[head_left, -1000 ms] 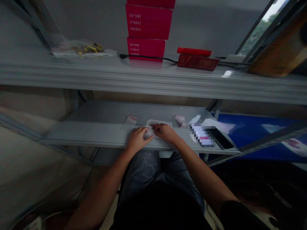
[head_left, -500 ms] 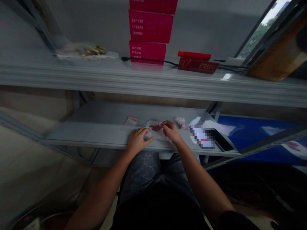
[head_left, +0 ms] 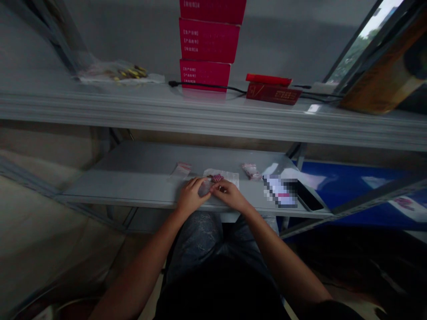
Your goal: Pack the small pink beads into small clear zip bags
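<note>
Grips a small clear pouch (head_left: 204, 189) at the front edge of the lower shelf (head_left: 133, 180), with the left hand (head_left: 190, 198) curled round it from the left side, fingers pressed together on the plastic. Meets it from the right with the right hand (head_left: 228, 196), thumb and forefinger drawn together at the pouch's right edge, pinching what looks like the plastic itself, though too dim and small to be sure. Holds both hands knuckle to knuckle, almost touching over the pouch, forearms running back over the lap. Has, just beyond the fingertips, a little heap of red beads (head_left: 217, 178) on a white sheet (head_left: 231, 178), the sheet reaching under the right hand's knuckles. Has, a little left of the grip and beyond it, a flat pink-topped bag (head_left: 182, 169) lying apart from everything else. Has, right of the grip and beyond it, a fuller bag of pink bits (head_left: 251, 170). Well to the right of the grip, a blurred-out card (head_left: 280, 192) just beside a dark phone (head_left: 308, 195), near the shelf's right end. High above the grip, an upper shelf (head_left: 200, 113) with a stack of red boxes (head_left: 208, 42) almost straight over the hands, a black cable (head_left: 207, 84) at the stack's foot, a flat red box (head_left: 271, 91) up to the right, and a clear bag of yellow pieces (head_left: 120, 73) up to the left.
</note>
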`<state>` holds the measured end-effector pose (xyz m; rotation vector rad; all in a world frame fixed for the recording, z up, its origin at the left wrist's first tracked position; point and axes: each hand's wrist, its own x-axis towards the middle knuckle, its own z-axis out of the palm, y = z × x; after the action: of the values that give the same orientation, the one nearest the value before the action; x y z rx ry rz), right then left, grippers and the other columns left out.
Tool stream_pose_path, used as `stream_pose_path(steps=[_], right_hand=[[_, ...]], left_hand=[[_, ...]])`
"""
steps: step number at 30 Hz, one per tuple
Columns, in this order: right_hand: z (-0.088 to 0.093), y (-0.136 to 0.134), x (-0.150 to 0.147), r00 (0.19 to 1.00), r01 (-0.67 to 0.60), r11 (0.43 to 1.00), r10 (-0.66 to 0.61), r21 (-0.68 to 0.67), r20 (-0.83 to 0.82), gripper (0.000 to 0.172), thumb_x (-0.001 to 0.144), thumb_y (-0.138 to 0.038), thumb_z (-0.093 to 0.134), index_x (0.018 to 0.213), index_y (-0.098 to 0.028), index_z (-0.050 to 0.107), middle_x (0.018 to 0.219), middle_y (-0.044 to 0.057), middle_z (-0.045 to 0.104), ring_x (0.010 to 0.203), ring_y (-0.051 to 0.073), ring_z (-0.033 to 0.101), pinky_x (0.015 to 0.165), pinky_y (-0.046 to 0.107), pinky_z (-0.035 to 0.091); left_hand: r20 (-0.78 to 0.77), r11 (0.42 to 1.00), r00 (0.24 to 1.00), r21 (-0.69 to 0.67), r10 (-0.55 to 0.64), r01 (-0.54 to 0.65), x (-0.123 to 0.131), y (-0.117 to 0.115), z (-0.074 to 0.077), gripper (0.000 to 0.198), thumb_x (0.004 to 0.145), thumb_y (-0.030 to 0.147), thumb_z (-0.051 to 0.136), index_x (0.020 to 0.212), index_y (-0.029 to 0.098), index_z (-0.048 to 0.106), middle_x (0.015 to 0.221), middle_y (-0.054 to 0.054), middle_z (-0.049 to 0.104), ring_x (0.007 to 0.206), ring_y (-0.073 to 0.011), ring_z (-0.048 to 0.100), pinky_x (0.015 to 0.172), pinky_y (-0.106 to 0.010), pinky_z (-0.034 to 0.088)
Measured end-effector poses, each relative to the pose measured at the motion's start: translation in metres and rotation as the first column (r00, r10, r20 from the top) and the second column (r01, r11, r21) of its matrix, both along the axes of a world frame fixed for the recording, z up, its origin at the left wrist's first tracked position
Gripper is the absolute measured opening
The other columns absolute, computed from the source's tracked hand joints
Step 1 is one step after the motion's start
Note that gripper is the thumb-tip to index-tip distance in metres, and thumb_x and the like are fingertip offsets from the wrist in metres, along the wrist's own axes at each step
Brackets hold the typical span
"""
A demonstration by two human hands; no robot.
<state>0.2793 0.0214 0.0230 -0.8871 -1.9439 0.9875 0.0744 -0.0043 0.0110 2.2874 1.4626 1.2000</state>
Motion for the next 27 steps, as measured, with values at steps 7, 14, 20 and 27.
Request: stream_pose_path(steps=[7,14,20,27], right_hand=[[-0.006,-0.017,0.022,0.993,0.053,0.994,-0.062,-0.093,-0.101,0.021,0.096,-0.039,0.063,0.093,-0.020,0.071,0.090,0.005,0.071,0.085,0.019,0.066,0.079,0.033,0.053],[-0.025,-0.056,0.036,0.960,0.091,0.967,-0.148,-0.237,-0.238,0.022,0.094,-0.043,0.069,0.101,-0.022,0.068,0.083,0.002,0.065,0.070,0.016,0.057,0.065,0.029,0.048],[-0.042,-0.076,0.042,0.949,0.134,0.962,-0.193,-0.236,-0.249,0.024,0.094,-0.040,0.069,0.112,-0.024,0.065,0.101,0.005,0.069,0.083,0.019,0.063,0.076,0.032,0.053],[-0.034,-0.087,0.037,0.990,0.087,0.990,-0.098,-0.112,-0.100,0.016,0.100,-0.030,0.059,0.114,-0.024,0.062,0.107,0.006,0.069,0.093,0.021,0.066,0.084,0.034,0.054]], left_hand=[[0.303,0.969,0.946,-0.172,-0.118,0.176,0.003,-0.011,0.000,0.046,0.089,0.028,0.073,0.133,0.026,0.059,0.117,-0.007,0.071,0.107,-0.0227,0.069,0.093,-0.039,0.058],[0.572,0.902,0.820,-0.341,-0.024,0.264,0.026,-0.035,-0.022,0.034,0.090,0.030,0.067,0.122,0.022,0.061,0.093,-0.003,0.068,0.087,-0.0181,0.070,0.076,-0.030,0.059],[0.605,0.840,0.796,-0.431,-0.003,0.330,0.037,-0.067,-0.035,0.037,0.090,0.034,0.067,0.125,0.023,0.060,0.107,-0.008,0.071,0.094,-0.0211,0.072,0.073,-0.033,0.063],[0.539,0.865,0.841,-0.397,-0.050,0.306,0.041,-0.070,-0.032,0.034,0.091,0.032,0.068,0.123,0.022,0.063,0.105,-0.008,0.075,0.100,-0.0213,0.073,0.089,-0.037,0.062]])
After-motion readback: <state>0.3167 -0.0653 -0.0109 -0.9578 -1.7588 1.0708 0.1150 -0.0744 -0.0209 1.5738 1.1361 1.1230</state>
